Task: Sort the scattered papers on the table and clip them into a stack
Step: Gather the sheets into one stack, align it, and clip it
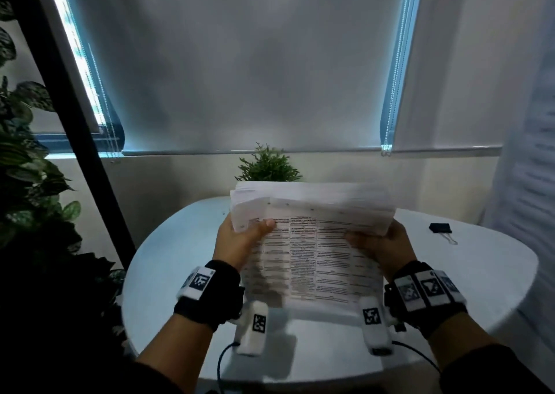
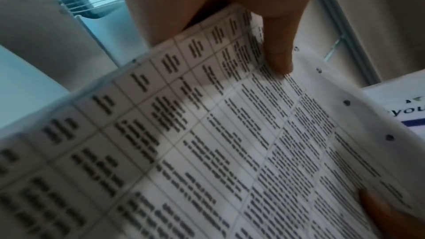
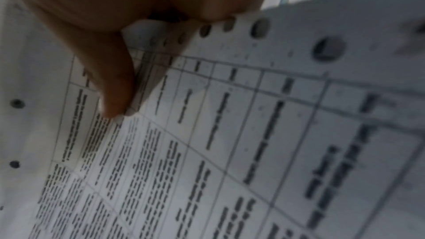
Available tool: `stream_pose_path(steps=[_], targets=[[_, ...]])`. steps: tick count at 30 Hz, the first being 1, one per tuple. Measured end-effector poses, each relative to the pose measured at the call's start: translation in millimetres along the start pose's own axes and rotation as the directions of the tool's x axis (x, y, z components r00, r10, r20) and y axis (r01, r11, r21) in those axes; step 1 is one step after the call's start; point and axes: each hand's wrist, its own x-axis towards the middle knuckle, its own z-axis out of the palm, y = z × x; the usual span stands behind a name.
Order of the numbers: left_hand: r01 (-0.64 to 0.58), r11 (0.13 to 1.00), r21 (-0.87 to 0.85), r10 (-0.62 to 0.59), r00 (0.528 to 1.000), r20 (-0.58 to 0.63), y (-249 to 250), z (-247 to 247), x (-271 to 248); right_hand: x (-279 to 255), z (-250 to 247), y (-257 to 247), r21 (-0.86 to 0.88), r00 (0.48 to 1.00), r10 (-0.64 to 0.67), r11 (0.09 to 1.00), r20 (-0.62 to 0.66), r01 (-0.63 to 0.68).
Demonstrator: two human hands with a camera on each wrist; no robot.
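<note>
A stack of white printed papers with grid lines and punched holes (image 2: pixel 230 143) fills both wrist views, very close and blurry, so the words cannot be read. The bottom edge of the stack stands on the round white table (image 1: pixel 465 288), and the stack leans away from the person, held up between both hands. The top sheets bend over at the far edge and are not lined up.

The left hand (image 1: pixel 237 243) grips the left side of the stack, with the thumb (image 2: pixel 279 50) pressed flat on the front page. Its other fingers are hidden behind the paper. The right hand (image 1: pixel 381 243) grips the right side the same way, thumb (image 3: pixel 110 86) on the front, the rest out of sight behind the sheets.

A small black binder clip with silver wire handles (image 1: pixel 441 229) lies on the table, off to the right, well apart from the papers. A small green plant (image 1: pixel 267 165) peeks up behind the stack; its pot is hidden.
</note>
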Motion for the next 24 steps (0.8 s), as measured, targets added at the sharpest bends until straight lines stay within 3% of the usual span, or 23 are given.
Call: stream_pose_path(steps=[10,15,24], targets=[[0.051,0.994,0.094,-0.056,0.997,0.057,-44.6,-20.4,-15.1,-18.6,-6.4,49.7,0.001,0.988,0.146,0.989,0.044,-0.146],[-0.011,0.995,0.099,0.008,0.999,0.031,-47.5,-18.3,-18.6,-21.5,-5.7,48.2,0.110,0.994,0.103,0.988,0.029,-0.106],[-0.086,0.979,0.184,0.093,0.995,-0.030,-36.6,-10.7,-9.5,-11.1,6.3,35.4,-0.060,0.996,-0.022,0.998,-0.083,0.017]])
